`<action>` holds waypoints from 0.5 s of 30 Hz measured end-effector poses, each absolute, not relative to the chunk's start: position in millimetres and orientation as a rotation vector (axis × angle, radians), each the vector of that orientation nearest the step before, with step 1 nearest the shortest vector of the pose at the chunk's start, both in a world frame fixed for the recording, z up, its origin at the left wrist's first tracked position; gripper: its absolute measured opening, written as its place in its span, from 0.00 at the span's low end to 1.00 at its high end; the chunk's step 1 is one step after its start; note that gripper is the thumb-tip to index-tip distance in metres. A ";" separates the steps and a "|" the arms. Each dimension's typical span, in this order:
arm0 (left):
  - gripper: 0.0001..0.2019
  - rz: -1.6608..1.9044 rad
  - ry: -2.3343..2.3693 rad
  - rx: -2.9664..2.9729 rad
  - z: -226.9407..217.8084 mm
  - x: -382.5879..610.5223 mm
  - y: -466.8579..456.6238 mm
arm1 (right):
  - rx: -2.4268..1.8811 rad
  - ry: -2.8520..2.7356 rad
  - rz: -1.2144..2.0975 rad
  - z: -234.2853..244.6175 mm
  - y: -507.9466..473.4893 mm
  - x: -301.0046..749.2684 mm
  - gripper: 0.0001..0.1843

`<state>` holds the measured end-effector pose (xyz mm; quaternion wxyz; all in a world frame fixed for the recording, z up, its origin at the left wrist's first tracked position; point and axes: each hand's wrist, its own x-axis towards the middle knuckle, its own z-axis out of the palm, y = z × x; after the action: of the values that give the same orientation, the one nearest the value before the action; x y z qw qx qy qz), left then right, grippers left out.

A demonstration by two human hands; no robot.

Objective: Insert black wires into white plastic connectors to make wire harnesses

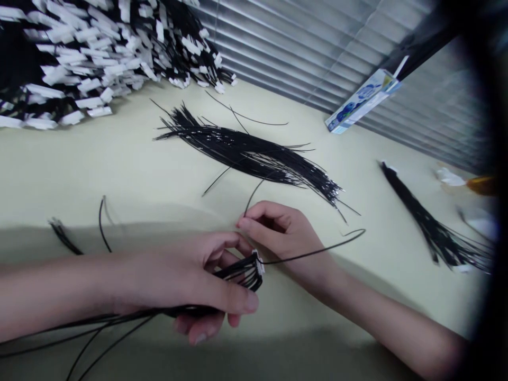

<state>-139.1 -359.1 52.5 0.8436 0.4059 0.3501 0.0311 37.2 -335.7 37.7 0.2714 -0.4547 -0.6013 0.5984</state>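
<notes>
My left hand (198,280) is closed around a bundle of thin black wires that end in a small white connector (259,263) near my fingertips; the wires trail off to the lower left. Just to the right, my right hand (286,233) pinches a single black wire (254,193) that curves up toward a loose pile of black wires (254,153) on the pale table (119,169). Another single wire (317,250) runs from the connector out to the right, past my right wrist.
A big heap of finished wire sets with white connectors (87,58) fills the far left corner. A second bundle of black wires (428,222) lies at the right. A small blue-and-white box (361,100) leans on the ribbed grey wall. Stray wires (101,222) lie at the left.
</notes>
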 end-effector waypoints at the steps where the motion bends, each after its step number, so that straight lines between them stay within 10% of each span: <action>1: 0.13 0.080 0.739 0.838 51.9 -139.2 -359.3 | -1.210 -1.560 1.564 34.6 -335.5 39.1 0.08; 15: 0.09 0.371 0.804 0.695 52.2 -141.9 -358.5 | -0.884 -1.615 1.353 27.1 -351.1 52.1 0.06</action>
<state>-141.9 -358.5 52.2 0.8457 0.3294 0.3813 0.1759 52.1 -351.1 27.1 0.4154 -0.3519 -0.6430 0.5387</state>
